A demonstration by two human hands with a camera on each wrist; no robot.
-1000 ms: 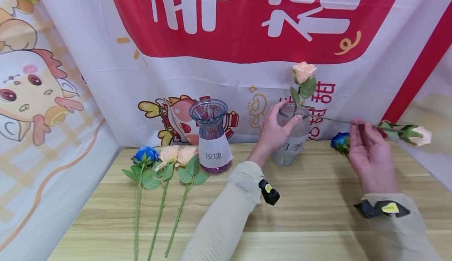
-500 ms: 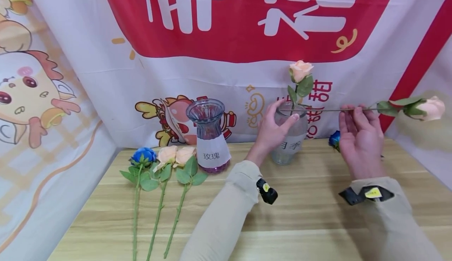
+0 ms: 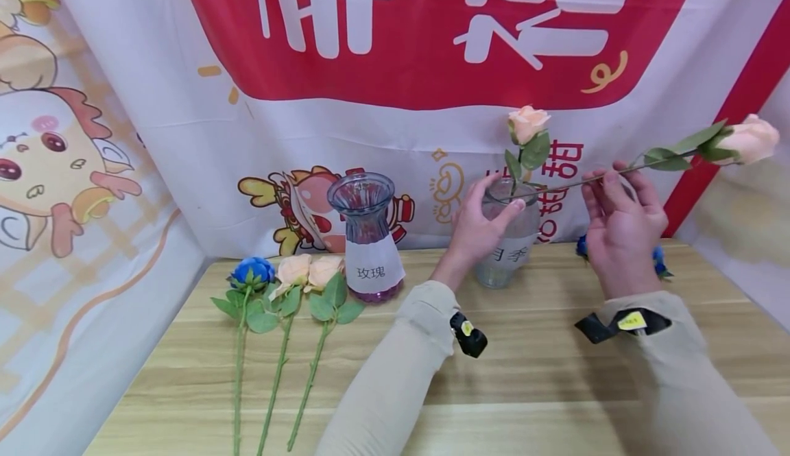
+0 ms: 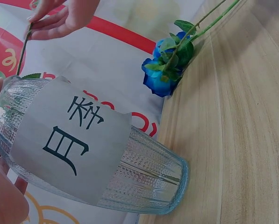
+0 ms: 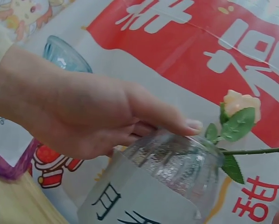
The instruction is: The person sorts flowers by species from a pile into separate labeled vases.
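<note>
My left hand (image 3: 480, 228) grips the clear glass vase (image 3: 498, 276) round its neck, thumb near the rim. The vase bears a paper label, written large in the left wrist view. A peach rose (image 3: 529, 124) stands upright in it. To the right, my right hand (image 3: 626, 233) pinches the stem of a second peach rose (image 3: 748, 140). That rose lies slanted, bloom to the right and higher, with its stem end at the vase mouth. In the right wrist view, the stem (image 5: 256, 151) reaches the glass rim; whether its tip is inside is hard to tell.
A second vase (image 3: 364, 216), bluish above and purple below, stands left with a paper label. Beside it lie a blue rose (image 3: 252, 272) and two peach roses (image 3: 295, 272). Blue roses (image 4: 162, 77) lie behind my right hand. A printed cloth (image 3: 420, 140) hangs behind the table.
My right hand has moved left and up, bringing the held rose's stem further toward the vase and raising its bloom from drooping to slanting upward. My left hand stays on the vase.
</note>
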